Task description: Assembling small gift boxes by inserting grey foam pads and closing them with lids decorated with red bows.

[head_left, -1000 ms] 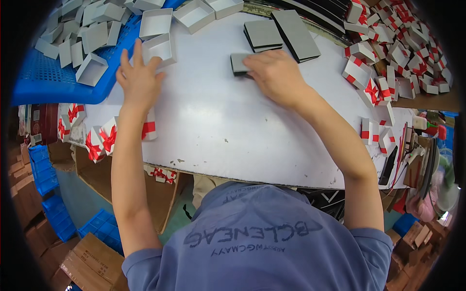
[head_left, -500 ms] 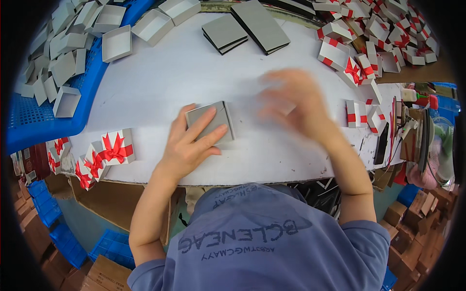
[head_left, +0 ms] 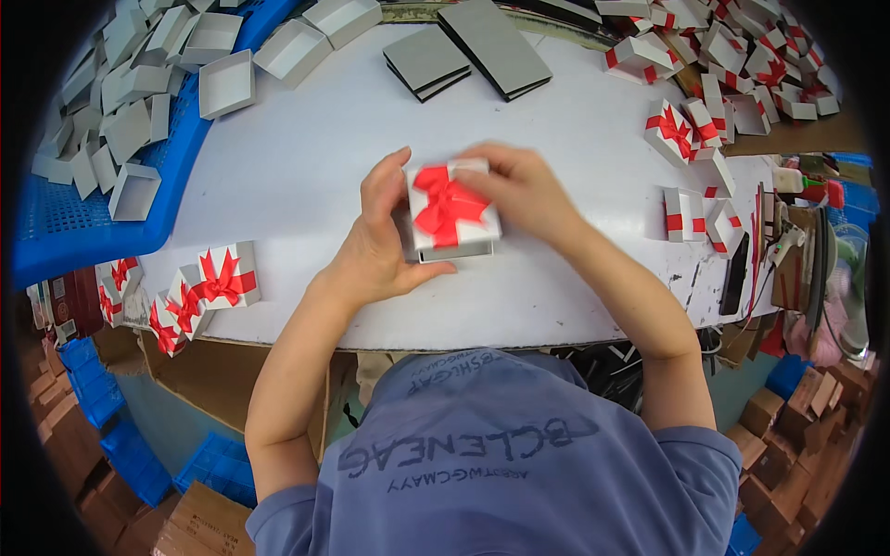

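A white gift box lid (head_left: 428, 193) with a red ribbon bow is over a small white box base (head_left: 465, 251) in the middle of the table. The lid sits askew, and the base's front edge shows below it. Curved round the left side is my left hand (head_left: 363, 243), its thumb along the front of the base. My right hand (head_left: 524, 190), slightly blurred, grips the lid at its far right corner. What lies inside the base is hidden under the lid.
Grey-topped pads (head_left: 426, 61) lie at the back. A blue basket (head_left: 171, 181) of white boxes stands at left, with bowed boxes (head_left: 225, 276) nearer me. Red-ribboned lids (head_left: 669, 132) are heaped at right, near a dark flat object (head_left: 735, 276) by the table edge.
My right hand has come leftward and now holds a bowed lid over the base. One ribboned lid is gone from the right pile. My left hand has shifted from the grey top to the side.
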### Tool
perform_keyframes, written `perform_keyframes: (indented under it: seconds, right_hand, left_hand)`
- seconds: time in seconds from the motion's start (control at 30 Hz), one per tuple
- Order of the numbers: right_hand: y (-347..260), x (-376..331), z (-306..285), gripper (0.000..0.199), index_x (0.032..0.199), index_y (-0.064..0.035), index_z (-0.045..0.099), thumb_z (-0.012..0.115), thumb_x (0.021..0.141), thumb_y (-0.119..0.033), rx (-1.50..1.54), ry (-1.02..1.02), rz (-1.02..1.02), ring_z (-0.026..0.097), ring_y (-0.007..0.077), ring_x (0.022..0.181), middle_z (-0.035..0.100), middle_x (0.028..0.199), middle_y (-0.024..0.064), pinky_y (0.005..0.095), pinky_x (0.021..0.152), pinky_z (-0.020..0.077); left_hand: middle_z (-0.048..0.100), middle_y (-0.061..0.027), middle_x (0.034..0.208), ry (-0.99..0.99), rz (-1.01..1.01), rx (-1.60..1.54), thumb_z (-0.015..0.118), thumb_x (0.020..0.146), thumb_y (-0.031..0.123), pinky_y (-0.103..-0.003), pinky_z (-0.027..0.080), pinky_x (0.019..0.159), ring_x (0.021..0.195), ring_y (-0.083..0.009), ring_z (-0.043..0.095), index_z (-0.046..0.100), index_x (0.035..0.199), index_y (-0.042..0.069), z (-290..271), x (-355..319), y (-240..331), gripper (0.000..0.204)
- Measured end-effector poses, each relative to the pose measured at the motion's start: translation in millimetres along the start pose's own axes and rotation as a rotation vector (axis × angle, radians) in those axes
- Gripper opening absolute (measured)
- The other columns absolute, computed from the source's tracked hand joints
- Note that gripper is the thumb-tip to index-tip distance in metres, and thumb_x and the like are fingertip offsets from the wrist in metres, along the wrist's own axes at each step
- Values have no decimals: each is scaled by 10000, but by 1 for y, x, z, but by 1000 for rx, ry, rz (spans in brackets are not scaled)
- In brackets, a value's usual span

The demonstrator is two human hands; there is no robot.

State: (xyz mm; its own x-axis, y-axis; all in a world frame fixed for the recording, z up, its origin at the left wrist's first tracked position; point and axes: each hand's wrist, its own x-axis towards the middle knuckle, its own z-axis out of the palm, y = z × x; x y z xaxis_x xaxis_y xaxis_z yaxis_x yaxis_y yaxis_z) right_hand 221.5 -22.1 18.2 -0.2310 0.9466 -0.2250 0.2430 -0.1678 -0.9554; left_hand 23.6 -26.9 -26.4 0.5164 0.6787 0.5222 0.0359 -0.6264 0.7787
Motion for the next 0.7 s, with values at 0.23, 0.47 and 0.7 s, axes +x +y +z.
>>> perform_keyframes:
  seconds: [0.23,0.47,0.7]
  right_hand:
    - [17,-16,16,139,835,-39,636,607,789,-167,-767,340,-541,583,254,778,633,852,87,369,670,440]
    - [-11,52,-25,210,945,-59,616,630,757,-152,-905,260,-696,549,230,946,624,943,51,353,824,406]
    - [-14,106,-30,307,1024,-87,639,672,721,-127,-1218,200,-617,538,218,1007,618,1050,20,361,925,354]
  left_hand:
    - [374,-184,1309,-315,-121,482,812,573,200,-421,420,869,1133,-325,431,357,1314,55,-5,13,25,881]
    - [400,-152,1303,-513,-557,1154,794,574,283,-435,311,959,1179,-339,399,396,1288,32,-64,8,65,854]
    - [340,-211,1342,114,-254,1339,656,782,249,-481,234,1006,1235,-378,329,461,1238,57,-104,85,-31,531]
